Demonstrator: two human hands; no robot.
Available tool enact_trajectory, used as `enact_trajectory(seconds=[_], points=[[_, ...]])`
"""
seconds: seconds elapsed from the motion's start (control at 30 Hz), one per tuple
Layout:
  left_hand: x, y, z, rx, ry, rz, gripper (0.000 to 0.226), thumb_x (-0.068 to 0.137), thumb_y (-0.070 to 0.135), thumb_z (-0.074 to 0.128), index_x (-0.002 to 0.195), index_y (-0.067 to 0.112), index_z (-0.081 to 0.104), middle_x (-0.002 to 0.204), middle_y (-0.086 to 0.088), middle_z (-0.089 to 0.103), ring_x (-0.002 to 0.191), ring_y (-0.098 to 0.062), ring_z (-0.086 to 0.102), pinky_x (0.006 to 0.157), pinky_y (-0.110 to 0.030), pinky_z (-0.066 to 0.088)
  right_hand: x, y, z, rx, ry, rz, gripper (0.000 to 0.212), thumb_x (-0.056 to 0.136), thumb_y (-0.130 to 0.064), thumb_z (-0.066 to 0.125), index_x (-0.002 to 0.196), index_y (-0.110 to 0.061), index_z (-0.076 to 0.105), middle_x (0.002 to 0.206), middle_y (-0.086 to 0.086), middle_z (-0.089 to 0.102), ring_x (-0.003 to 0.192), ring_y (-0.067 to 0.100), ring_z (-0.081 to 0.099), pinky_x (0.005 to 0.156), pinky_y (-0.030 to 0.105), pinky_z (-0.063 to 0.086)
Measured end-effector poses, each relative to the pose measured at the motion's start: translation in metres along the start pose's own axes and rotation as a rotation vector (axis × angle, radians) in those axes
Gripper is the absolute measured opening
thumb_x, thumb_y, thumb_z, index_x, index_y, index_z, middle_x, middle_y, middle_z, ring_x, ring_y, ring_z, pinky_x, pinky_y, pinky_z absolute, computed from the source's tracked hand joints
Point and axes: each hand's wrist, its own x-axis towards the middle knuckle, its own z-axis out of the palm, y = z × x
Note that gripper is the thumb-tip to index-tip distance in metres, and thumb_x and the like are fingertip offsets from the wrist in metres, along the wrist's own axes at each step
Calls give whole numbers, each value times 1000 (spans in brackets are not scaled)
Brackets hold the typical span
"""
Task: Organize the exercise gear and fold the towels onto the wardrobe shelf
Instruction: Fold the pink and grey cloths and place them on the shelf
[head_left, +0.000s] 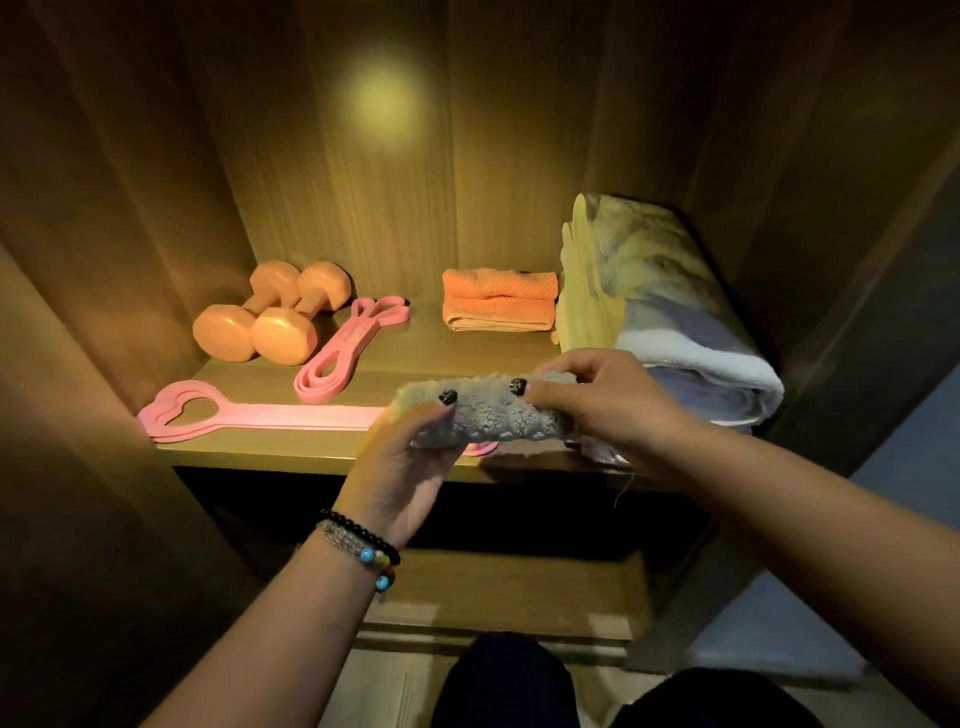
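A small grey towel (488, 415), folded into a narrow strip, is held just above the shelf (260, 449) front edge at centre frame. The left hand (405, 467) clamps its left end and the right hand (597, 402) pinches its right end, likely to keep the fold tight. Behind, at centre, a folded orange towel (498, 299) lies beside a large rolled towel (670, 317); the dumbbells (270, 317) and pink bands (348, 348) sit left.

A wooden wardrobe (130, 208) with brown walls glows under a warm yellow light, with one round bright spot (382, 101) on its back wall (467, 182), a dark gap under its shelf, and a blue-grey floor (810, 623) at the right.
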Motion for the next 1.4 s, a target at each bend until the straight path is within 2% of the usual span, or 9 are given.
enact_trajectory(seconds=[0.13,0.33,0.47,0.63,0.73,0.9,1.0,1.2,1.4], points=[[57,2,-6,226,135,26,37,73,-8,68,107,2,58,93,-15,73,80,-24,71,71,-35,61,54,-5,-2,-511,-39,-127,21,78,-28,75,95,-21,66,99,0,65,92,17,58,83,33,51],[134,3,-20,715,221,99,26,78,-3,73,94,10,57,82,-15,73,77,-29,73,73,-38,60,123,-9,22,-975,-110,-179,25,90,-16,57,115,-12,57,129,8,48,115,26,50,92,33,46],[175,-2,-22,1196,247,221,26,77,13,78,95,18,59,88,-2,64,84,-22,63,75,-33,54,158,2,26,-1103,-77,-215,28,91,-5,53,118,-11,56,131,10,43,120,31,44,102,44,35],[212,-13,-18,1345,225,316,23,79,9,72,100,17,67,102,-4,72,97,-21,67,80,-22,50,195,31,21,-1147,-110,-201,30,91,-10,54,121,-6,53,136,11,45,112,28,46,93,40,38],[223,-21,-20,1454,218,373,28,81,13,69,108,18,66,114,-4,64,102,-22,62,72,-10,35,210,41,19,-1153,-235,-67,53,90,-18,56,140,-12,39,153,6,26,137,32,30,110,48,26],[238,-14,-12,1802,97,426,59,88,23,59,141,16,36,152,-8,26,133,-26,35,103,-35,40,209,41,22,-1426,-267,-119,36,90,-8,59,125,-4,55,133,16,42,115,34,49,92,40,40],[255,-3,8,2172,-66,432,75,94,23,49,153,15,4,162,-5,-11,149,-24,-5,120,-40,9,212,48,25,-1497,-183,-187,35,89,-8,60,124,-4,57,133,16,42,120,34,45,98,41,39],[275,3,18,2473,-216,111,82,96,40,44,153,19,-11,161,0,-15,148,-21,-13,119,-52,-4,222,46,26,-1586,-62,-235,43,83,-20,69,124,-11,60,144,13,28,136,34,20,113,51,20],[264,-15,-5,2384,-267,135,62,103,41,23,154,17,-3,162,-2,-6,149,-21,-8,119,-50,1,232,47,23,-1487,-89,-120,97,80,-16,71,151,-6,5,156,18,12,143,38,16,115,47,22]])
